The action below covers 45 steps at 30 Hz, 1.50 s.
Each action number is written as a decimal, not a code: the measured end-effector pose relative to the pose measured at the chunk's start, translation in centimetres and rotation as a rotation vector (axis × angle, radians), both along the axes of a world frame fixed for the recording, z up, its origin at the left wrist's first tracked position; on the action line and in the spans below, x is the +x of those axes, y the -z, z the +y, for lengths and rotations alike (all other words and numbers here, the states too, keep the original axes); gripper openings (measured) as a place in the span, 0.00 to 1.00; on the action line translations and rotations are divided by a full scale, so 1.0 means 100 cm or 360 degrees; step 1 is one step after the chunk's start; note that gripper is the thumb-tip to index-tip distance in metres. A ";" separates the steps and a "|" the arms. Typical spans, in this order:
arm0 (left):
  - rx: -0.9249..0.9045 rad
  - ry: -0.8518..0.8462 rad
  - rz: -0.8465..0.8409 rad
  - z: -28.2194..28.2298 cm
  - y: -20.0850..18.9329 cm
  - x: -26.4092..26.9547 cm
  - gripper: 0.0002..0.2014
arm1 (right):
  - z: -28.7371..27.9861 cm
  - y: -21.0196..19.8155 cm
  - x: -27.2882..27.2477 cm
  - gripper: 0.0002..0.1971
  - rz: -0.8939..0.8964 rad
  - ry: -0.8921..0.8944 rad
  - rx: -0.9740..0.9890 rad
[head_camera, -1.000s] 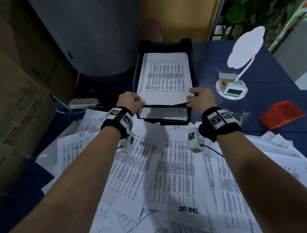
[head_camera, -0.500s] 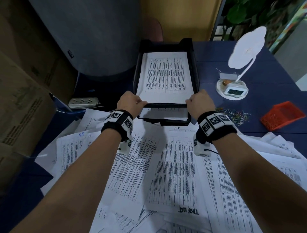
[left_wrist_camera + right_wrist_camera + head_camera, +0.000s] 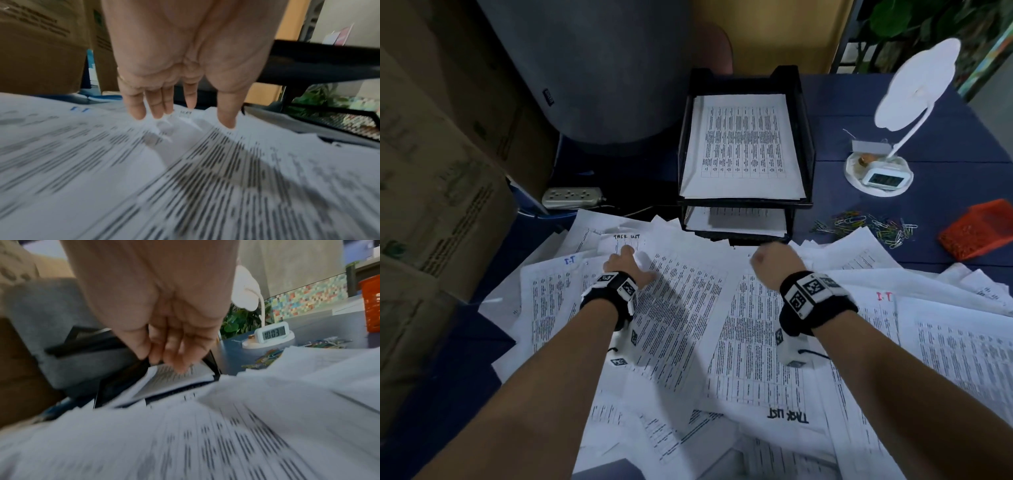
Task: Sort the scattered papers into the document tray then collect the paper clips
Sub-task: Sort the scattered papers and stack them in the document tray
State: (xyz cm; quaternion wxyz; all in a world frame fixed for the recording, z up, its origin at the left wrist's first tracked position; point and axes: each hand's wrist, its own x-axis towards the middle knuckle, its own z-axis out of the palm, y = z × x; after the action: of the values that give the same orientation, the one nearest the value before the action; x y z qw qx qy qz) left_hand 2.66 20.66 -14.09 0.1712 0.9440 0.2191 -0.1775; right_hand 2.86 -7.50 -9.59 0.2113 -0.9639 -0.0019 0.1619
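Over the scattered papers (image 3: pixel 750 329) on the tabletop: left hand (image 3: pixel 625 265) spread flat, fingertips touching a printed sheet; right hand (image 3: pixel 774 262) loosely curled, holding nothing. Black mesh document tray (image 3: pixel 806 137) holds a flat stack; paper clips (image 3: pixel 869 226) beside it.

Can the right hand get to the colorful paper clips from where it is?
Probably yes. The right hand is empty above the scattered papers, and the paper clips lie loose on the blue table off to its right. Nothing stands between them; only the paper edges lie near the pile.
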 end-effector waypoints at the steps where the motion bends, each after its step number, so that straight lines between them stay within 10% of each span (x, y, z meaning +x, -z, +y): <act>1: 0.0015 0.0031 0.0025 0.002 0.003 -0.002 0.41 | 0.002 0.009 -0.004 0.17 0.0130 -0.0024 -0.0045; 11: -0.0074 0.0103 -0.0027 -0.003 0.007 0.002 0.51 | 0.002 0.024 -0.013 0.23 0.0510 -0.0300 -0.0257; 15: -0.0072 0.0153 -0.0008 -0.009 0.005 0.001 0.40 | 0.002 0.020 -0.019 0.26 0.0565 -0.0355 -0.0182; 22: -0.0764 -0.0189 -0.0244 -0.017 0.001 -0.013 0.03 | 0.005 0.025 -0.018 0.18 0.0423 0.0085 0.0382; 34: -0.1858 -0.0688 -0.0851 0.003 -0.044 0.004 0.06 | -0.012 0.015 -0.018 0.18 0.0406 0.0474 0.1044; 45: -0.1681 -0.0514 -0.0999 -0.026 -0.096 0.044 0.04 | -0.020 -0.041 0.006 0.14 0.0172 0.0877 0.1746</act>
State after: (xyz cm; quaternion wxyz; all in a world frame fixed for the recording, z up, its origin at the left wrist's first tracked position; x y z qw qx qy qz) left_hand 7.02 18.09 -4.50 0.6945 0.6944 0.1811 0.0516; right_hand 3.45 -9.54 -5.52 0.7102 -0.6703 0.1751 0.1253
